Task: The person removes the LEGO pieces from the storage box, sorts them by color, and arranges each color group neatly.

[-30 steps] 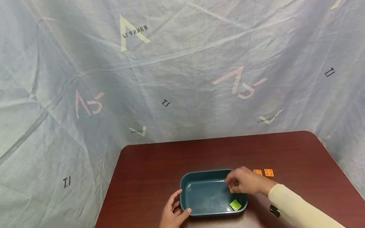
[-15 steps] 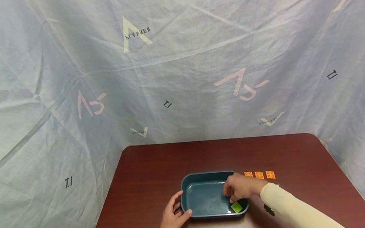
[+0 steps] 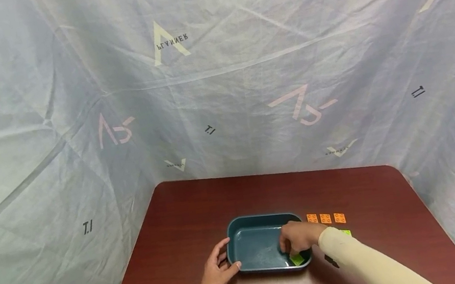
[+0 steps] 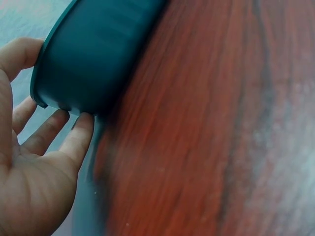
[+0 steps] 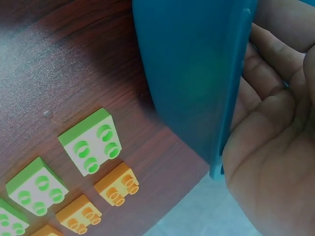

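My left hand (image 3: 215,272) grips the left end of a dark teal rectangular tray (image 3: 255,249), thumb at the near rim and fingers along the side. In the left wrist view, fingertips touch the tray's outer wall (image 4: 93,59). My right hand (image 3: 298,237) reaches over the right rim, its bent fingers down inside the tray. A lime-green toy brick (image 3: 297,259) lies in the near right corner, right below that hand. Whether the fingers hold anything is hidden; in the right wrist view the tray wall (image 5: 192,59) covers the fingertips of the hand (image 5: 275,132).
Three orange bricks (image 3: 325,218) stand in a row right of the tray on the red-brown table (image 3: 192,202). Green bricks (image 5: 93,142) stand beside the orange ones (image 5: 118,184) in the right wrist view. Printed cloth (image 3: 244,109) hangs behind the table.
The right hand has moved slightly left and lower into the tray. An orange brick seen at its fingertips is now out of sight. The left hand keeps its place on the tray.
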A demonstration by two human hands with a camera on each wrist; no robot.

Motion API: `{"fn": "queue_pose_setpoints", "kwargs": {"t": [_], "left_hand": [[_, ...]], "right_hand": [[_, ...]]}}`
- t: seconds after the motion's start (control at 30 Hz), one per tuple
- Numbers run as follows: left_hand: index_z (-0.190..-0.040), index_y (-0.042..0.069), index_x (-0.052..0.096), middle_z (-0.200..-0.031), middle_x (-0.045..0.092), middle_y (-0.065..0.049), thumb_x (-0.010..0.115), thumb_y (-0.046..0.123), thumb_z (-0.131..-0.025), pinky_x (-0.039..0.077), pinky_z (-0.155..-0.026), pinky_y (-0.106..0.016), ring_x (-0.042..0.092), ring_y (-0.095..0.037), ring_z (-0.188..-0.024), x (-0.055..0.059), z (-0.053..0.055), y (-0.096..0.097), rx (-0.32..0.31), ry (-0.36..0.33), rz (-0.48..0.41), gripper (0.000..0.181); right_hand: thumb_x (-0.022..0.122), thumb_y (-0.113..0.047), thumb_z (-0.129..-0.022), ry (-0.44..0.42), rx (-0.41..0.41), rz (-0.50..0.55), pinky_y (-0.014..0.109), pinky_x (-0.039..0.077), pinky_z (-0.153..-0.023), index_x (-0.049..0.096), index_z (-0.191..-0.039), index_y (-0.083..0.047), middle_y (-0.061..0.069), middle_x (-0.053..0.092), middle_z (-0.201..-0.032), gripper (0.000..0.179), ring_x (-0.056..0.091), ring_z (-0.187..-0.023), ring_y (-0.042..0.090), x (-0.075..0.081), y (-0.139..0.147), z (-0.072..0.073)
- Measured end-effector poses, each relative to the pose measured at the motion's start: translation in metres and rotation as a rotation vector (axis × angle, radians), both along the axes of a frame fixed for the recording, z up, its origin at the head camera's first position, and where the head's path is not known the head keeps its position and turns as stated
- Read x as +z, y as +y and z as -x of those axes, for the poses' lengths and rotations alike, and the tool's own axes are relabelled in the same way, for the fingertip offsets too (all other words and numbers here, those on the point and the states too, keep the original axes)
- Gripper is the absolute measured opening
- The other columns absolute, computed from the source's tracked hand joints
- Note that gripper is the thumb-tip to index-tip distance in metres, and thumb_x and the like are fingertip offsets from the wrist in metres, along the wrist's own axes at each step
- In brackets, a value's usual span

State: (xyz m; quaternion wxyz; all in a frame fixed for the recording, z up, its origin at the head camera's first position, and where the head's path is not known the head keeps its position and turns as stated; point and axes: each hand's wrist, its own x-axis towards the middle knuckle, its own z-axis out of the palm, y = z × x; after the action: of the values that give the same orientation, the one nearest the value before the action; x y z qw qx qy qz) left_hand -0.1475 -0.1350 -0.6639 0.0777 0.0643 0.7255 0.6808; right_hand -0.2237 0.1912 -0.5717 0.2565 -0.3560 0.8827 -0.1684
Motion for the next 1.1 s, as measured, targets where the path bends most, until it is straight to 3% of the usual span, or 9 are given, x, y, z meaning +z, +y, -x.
{"fn": "queue_pose_setpoints", "kwargs": {"t": [0.2,0.5,0.87,1.1], "left_hand": [[-0.159,0.014,0.046,-0.155,0.05,-0.027,0.085,0.014,-0.09,0.059,-0.092,-0.026,0.057,-0.046,-0.138,0.0003,-0.0001,0.0005,0.009,0.028,-0.003,0.079],[-0.16,0.013,0.045,-0.155,0.05,-0.028,0.086,0.015,-0.09,0.059,-0.093,-0.026,0.056,-0.047,-0.138,0.0025,-0.0006,0.001,0.0,0.015,-0.018,0.08],[-0.16,0.013,0.045,-0.154,0.051,-0.029,0.086,0.014,-0.09,0.06,-0.091,-0.026,0.056,-0.047,-0.138,0.0033,0.0007,0.0017,-0.004,0.002,-0.039,0.081],[-0.16,0.013,0.045,-0.155,0.05,-0.028,0.084,0.01,-0.091,0.059,-0.092,-0.025,0.057,-0.047,-0.137,0.0023,0.0002,0.001,-0.004,0.005,-0.027,0.08]], "right_hand": [[0.087,-0.007,-0.081,0.005,0.024,-0.065,0.024,0.057,-0.071,0.085,-0.095,-0.017,-0.013,0.076,-0.092,0.018,0.063,-0.081,-0.001,-0.0004,-0.0027,0.0001],[0.084,-0.004,-0.079,-0.001,0.019,-0.149,0.025,0.057,-0.071,0.085,-0.092,-0.02,-0.015,0.075,-0.091,0.02,0.062,-0.08,0.0,0.002,-0.0069,-0.0025],[0.086,-0.005,-0.077,-0.012,0.02,-0.146,0.022,0.054,-0.065,0.085,-0.083,-0.022,-0.018,0.072,-0.081,0.018,0.06,-0.073,-0.002,0.0042,-0.0064,-0.006],[0.081,-0.002,-0.08,-0.056,-0.005,-0.059,0.023,0.056,-0.07,0.085,-0.091,-0.022,-0.016,0.075,-0.09,0.023,0.06,-0.079,-0.002,0.0009,-0.0034,-0.0013]]}}
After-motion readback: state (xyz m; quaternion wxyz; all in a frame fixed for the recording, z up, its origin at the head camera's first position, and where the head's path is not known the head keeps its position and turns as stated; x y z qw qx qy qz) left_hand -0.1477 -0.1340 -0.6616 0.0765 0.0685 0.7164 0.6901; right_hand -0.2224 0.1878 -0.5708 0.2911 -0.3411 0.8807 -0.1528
